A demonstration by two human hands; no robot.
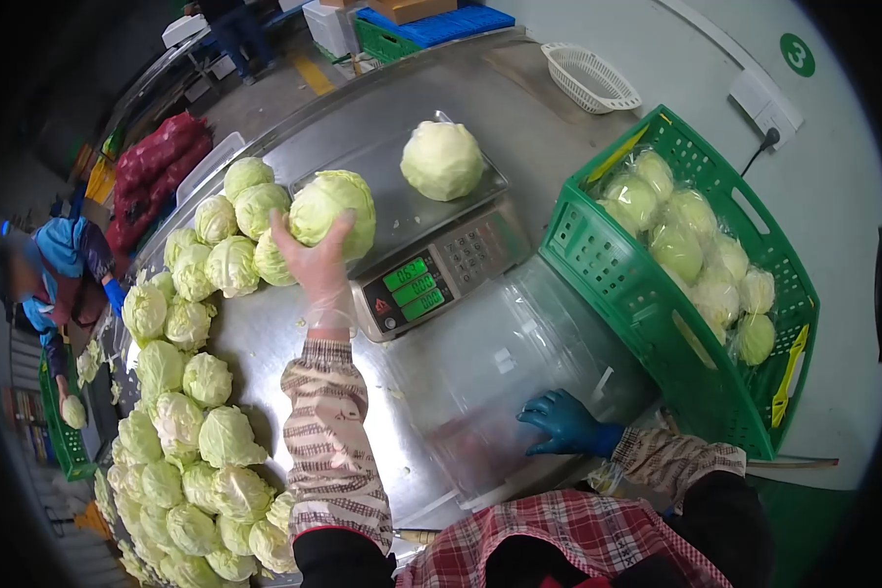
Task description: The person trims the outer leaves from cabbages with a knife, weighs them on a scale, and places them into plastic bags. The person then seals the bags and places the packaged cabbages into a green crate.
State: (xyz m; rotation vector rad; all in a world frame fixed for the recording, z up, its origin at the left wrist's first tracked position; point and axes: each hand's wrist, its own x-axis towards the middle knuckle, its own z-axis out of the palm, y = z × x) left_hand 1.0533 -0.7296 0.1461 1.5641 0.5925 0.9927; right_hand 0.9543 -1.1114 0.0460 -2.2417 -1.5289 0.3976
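Observation:
My left hand, in what looks like a thin clear glove, grips a round pale green cabbage at the left edge of the scale. Another cabbage sits on the metal pan of the digital scale, whose display is lit green. My right hand, in a blue glove, is over a stack of clear plastic bags on the steel table. Its fingers are spread and hold nothing that I can see.
Many cabbages are heaped along the table's left side. A green crate of wrapped cabbages tilts at the right. Behind lie a white basket and red mesh sacks. Another person holds a cabbage at the left.

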